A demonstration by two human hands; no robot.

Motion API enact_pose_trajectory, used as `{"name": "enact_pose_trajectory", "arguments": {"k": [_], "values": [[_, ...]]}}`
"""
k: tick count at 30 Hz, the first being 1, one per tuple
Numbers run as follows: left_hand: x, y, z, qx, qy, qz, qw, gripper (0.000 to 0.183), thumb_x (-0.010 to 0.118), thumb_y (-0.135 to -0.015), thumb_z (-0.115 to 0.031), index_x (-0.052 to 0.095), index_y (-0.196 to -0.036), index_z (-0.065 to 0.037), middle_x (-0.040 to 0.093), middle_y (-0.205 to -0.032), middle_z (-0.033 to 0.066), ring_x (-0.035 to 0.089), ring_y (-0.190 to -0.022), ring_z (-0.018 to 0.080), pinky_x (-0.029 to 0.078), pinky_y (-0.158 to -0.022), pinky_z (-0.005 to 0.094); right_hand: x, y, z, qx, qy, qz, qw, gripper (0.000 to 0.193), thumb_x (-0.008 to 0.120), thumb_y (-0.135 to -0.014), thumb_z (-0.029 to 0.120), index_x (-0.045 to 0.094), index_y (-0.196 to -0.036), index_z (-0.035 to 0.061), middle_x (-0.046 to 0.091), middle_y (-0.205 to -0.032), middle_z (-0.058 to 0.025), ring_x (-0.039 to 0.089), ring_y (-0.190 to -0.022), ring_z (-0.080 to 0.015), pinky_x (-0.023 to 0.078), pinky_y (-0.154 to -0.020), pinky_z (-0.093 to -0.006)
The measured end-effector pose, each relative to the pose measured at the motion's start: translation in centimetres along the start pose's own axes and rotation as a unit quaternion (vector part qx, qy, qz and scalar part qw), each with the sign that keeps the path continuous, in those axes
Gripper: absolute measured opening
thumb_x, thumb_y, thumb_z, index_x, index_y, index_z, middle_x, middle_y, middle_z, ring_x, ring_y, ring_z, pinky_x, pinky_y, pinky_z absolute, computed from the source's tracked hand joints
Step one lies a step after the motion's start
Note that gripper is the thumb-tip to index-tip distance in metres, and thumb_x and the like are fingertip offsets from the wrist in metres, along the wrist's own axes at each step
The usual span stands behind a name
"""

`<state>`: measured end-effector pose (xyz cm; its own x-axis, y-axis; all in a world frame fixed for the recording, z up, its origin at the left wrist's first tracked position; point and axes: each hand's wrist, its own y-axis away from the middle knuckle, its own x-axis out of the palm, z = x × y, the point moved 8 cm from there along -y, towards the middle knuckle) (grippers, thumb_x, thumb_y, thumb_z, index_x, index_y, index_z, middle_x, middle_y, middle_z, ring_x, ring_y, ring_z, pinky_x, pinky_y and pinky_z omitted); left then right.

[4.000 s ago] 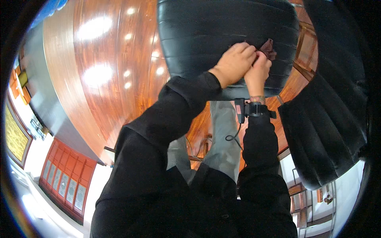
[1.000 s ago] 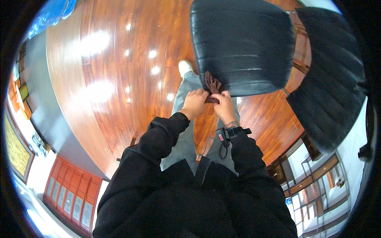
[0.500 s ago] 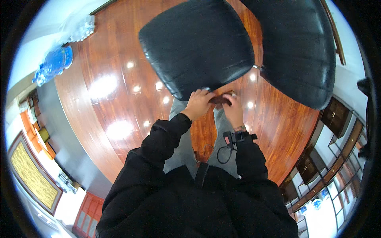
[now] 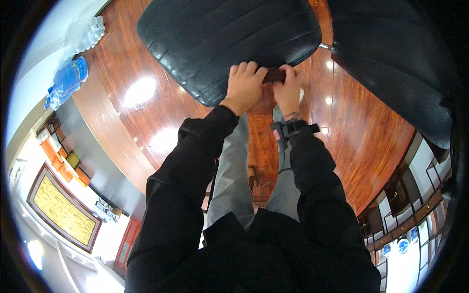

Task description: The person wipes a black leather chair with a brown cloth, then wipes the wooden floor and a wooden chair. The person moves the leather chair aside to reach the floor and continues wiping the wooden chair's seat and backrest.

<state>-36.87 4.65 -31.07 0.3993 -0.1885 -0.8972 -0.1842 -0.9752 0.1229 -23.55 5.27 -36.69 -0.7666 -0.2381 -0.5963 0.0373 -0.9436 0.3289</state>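
A black padded chair seat (image 4: 229, 44) lies in front of me. My left hand (image 4: 244, 87) rests against its near edge, with fingers curled around the left end of a short dark brown piece (image 4: 275, 76). On the other end, my right hand (image 4: 288, 92) grips the same piece, its fingers bent and slightly blurred. Whether the brown piece is part of the chair or separate cannot be made out; the hands hide both ends. A dark band with a small black device (image 4: 293, 128) is on my right wrist.
To the right stands another black padded chair piece (image 4: 391, 63), joined by a short metal bar. Glossy reddish wood floor (image 4: 337, 146) lies below. Blue-wrapped bottles (image 4: 70, 78) stand along the left wall. Dark shelving (image 4: 405, 215) is at the right, orange seats (image 4: 56, 156) at the far left.
Both hands have moved forward, away from my body, with the brown piece between them. The chair seat appears larger and higher in view as my viewpoint has shifted.
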Motion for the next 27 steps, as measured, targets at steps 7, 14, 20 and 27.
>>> {"name": "enact_pose_trajectory", "arguments": {"k": [7,14,20,27], "values": [[-2.4,11.0,7.9,-0.045,0.012,0.014,0.999,0.023,0.059,-0.077,-0.009,0.062,-0.098,-0.015,0.053,-0.092,0.0057,0.052,-0.09,0.0263,0.038,-0.079,0.0401,8.9,9.5,5.1,0.012,-0.004,0.058,0.998,0.04,0.067,-0.074,0.002,0.055,-0.111,0.012,0.048,-0.107,-0.0215,0.053,-0.099,-0.0447,0.046,-0.082,-0.0478],[-3.6,21.2,16.7,-0.186,0.059,0.184,0.963,0.022,0.063,-0.075,-0.012,0.064,-0.097,-0.015,0.057,-0.096,0.0082,0.056,-0.097,0.0307,0.043,-0.081,0.0435,17.2,16.4,11.8,0.007,0.005,0.294,0.956,0.028,0.065,-0.079,0.013,0.065,-0.107,0.0111,0.055,-0.1,-0.0173,0.058,-0.092,-0.0381,0.049,-0.08,-0.0444],[-15.4,19.2,13.5,-0.136,0.227,0.045,0.963,0.045,0.064,-0.07,-0.002,0.055,-0.114,-0.005,0.056,-0.114,0.015,0.053,-0.109,0.038,0.045,-0.09,0.0454,9.7,13.7,22.2,-0.082,-0.009,0.309,0.947,0.031,0.066,-0.077,0.007,0.065,-0.108,0.003,0.055,-0.102,-0.0124,0.059,-0.095,-0.0285,0.049,-0.083,-0.0351],[-31.0,11.2,0.9,0.044,0.415,0.003,0.909,0.074,0.074,-0.072,-0.009,0.041,-0.138,-0.004,0.05,-0.134,0.0189,0.05,-0.125,0.035,0.042,-0.102,0.0409,-5.0,12.6,35.4,-0.173,-0.058,0.3,0.936,0.042,0.066,-0.077,0.012,0.051,-0.116,0.0043,0.055,-0.107,-0.0163,0.058,-0.102,-0.0331,0.047,-0.088,-0.0394]]}}
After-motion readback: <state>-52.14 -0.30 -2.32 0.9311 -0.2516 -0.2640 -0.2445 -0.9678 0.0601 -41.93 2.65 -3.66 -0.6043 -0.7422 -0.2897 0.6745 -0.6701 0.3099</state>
